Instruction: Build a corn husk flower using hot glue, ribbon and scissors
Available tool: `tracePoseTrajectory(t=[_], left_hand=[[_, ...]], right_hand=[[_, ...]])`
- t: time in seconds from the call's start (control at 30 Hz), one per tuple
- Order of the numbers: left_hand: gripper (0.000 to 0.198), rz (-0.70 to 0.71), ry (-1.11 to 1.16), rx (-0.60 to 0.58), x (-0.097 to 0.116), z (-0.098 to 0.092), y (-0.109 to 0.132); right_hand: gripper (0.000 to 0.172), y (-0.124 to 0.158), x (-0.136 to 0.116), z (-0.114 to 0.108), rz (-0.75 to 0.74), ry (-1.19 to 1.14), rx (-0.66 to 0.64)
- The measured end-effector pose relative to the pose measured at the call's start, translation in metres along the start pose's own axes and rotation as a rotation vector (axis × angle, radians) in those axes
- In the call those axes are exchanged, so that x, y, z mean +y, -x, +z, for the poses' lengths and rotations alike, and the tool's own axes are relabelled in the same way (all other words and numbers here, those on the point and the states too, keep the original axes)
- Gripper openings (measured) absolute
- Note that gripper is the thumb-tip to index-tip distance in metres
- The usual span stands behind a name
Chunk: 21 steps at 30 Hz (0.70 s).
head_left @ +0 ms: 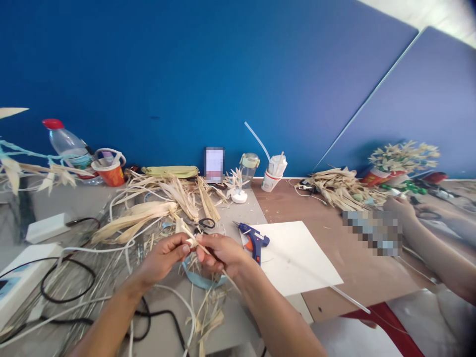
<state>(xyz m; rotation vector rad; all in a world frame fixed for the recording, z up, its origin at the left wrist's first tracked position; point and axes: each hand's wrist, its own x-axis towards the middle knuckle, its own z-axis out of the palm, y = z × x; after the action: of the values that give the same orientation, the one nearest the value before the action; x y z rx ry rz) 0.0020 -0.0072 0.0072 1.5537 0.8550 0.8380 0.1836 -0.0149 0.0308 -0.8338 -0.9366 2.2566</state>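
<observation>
Both my hands meet over the middle of the table, fingertips close together on a small corn husk flower [192, 242]. My left hand [169, 255] pinches its pale petals from the left. My right hand [219, 253] is closed around the flower's base and its thin stem, which runs down under the wrist. Just beyond the fingers lie dried corn husks [139, 218] and black-handled scissors [207, 223]. A blue glue gun [255, 239] rests to the right of my right hand, on a sheet of white paper [293, 263]. Under my hands is a light blue ribbon [203, 281].
On the left are a white power strip [26, 277], cables and thin wires. Along the blue wall stand a bottle [69, 146], a red cup [110, 173], a phone [214, 164] and a white cup [272, 179]. Another person's hand [399, 213] is at the right, near more husks [338, 188].
</observation>
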Motion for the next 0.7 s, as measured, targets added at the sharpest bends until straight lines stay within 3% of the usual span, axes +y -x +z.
tracePoseTrajectory(t=[0.2, 0.47, 0.53, 0.6, 0.7], left_hand=[[0.031, 0.0, 0.093, -0.044, -0.002, -0.002, 0.003], [0.032, -0.018, 0.218, -0.041, -0.007, -0.005, 0.006], [0.033, -0.017, 0.25, -0.001, -0.006, -0.006, 0.005], [0.035, -0.001, 0.291, 0.064, -0.005, -0.007, 0.004], [0.036, 0.007, 0.293, 0.136, -0.002, -0.006, 0.001]], right_hand=[[0.041, 0.0, 0.004, -0.008, 0.045, -0.165, -0.196], [0.042, 0.01, -0.004, -0.015, -0.027, -0.22, -0.273], [0.044, 0.015, -0.013, -0.019, -0.098, -0.25, -0.22], [0.045, 0.017, -0.019, -0.02, -0.193, -0.271, -0.061], [0.055, 0.012, -0.017, -0.014, -0.164, -0.113, 0.147]])
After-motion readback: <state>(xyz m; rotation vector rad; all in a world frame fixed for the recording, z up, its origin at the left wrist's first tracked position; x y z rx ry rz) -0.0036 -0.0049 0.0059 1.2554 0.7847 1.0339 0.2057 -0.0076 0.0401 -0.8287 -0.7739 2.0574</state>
